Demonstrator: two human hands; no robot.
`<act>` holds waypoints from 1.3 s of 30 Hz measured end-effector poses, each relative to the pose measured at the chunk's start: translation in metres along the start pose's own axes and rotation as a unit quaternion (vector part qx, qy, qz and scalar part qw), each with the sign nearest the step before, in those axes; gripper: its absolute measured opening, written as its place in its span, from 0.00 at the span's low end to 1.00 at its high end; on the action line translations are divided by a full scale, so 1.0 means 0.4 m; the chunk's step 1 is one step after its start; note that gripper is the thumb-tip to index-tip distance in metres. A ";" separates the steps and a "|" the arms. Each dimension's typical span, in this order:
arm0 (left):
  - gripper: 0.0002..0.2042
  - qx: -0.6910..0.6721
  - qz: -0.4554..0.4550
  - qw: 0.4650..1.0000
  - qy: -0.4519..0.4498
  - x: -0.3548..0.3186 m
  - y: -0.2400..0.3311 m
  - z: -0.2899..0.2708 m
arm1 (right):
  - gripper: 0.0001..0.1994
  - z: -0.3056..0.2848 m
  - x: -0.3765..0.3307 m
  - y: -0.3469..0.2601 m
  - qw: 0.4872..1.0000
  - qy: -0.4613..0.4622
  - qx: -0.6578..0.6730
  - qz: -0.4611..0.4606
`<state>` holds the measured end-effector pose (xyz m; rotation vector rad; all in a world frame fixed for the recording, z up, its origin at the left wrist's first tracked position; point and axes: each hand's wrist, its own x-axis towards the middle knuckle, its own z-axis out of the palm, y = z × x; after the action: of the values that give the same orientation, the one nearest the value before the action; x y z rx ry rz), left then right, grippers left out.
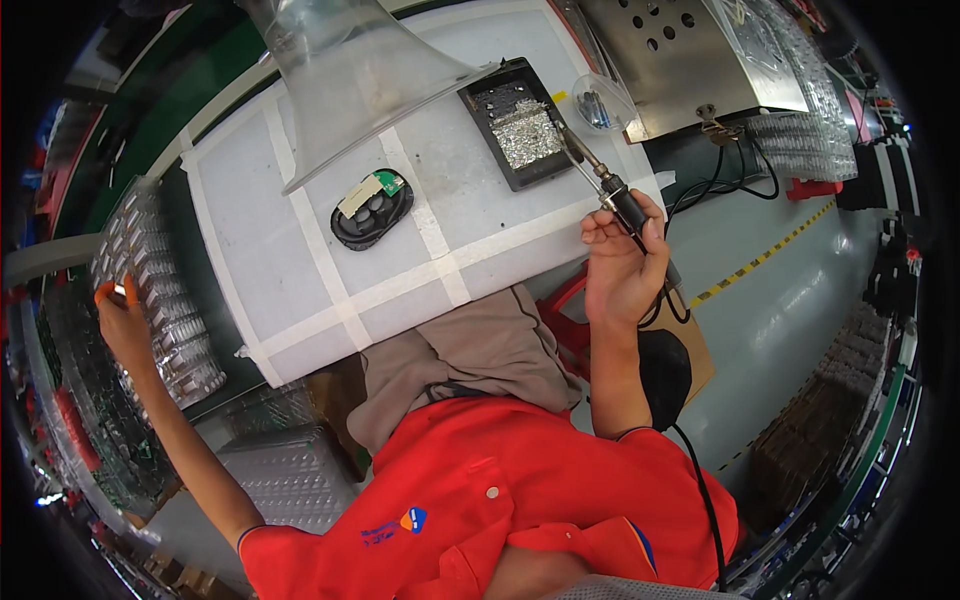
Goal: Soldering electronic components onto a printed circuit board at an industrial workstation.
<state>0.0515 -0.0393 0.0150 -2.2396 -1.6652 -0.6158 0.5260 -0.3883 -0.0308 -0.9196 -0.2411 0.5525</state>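
My right hand is closed around the black handle of a soldering iron, which has a thin metal tube running beside its barrel. Its tip reaches the black tray of silvery solder scraps. Far out to the left, my left hand, with orange covers on its fingertips, pinches a small white part at the stack of clear plastic trays. Between the hands, a black oval housing lies on the white work surface. A green circuit board and a cream-coloured piece sit on it.
A clear fume hood overhangs the far side of the table. At the far right stand a perforated metal box and a small clear dish of dark bits. Black cables hang past the table's right edge.
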 end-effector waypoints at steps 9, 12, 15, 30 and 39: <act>0.12 0.000 0.055 0.998 0.019 -0.012 0.022 0.002 | 0.19 -0.003 -0.020 0.011 0.999 -0.029 -0.003 0.045; 0.12 -0.016 0.054 0.998 0.009 -0.004 0.024 0.008 | 0.19 -0.008 -0.025 0.006 0.998 -0.028 0.005 0.062; 0.10 -0.015 0.031 0.999 -0.001 0.020 0.048 -0.007 | 0.19 -0.005 -0.025 -0.008 0.996 -0.032 0.011 0.077; 0.10 -0.290 -0.013 0.948 -0.133 -0.135 0.604 -0.008 | 0.20 0.013 -0.015 0.001 0.993 -0.022 0.054 0.099; 0.10 -0.372 0.011 0.926 -0.069 -0.129 0.569 -0.013 | 0.20 -0.003 -0.021 -0.014 0.992 -0.045 0.090 0.081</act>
<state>0.2557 -0.1517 0.0002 -2.8523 -1.6440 -1.2852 0.5213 -0.3964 -0.0267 -0.7428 -0.1945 0.7555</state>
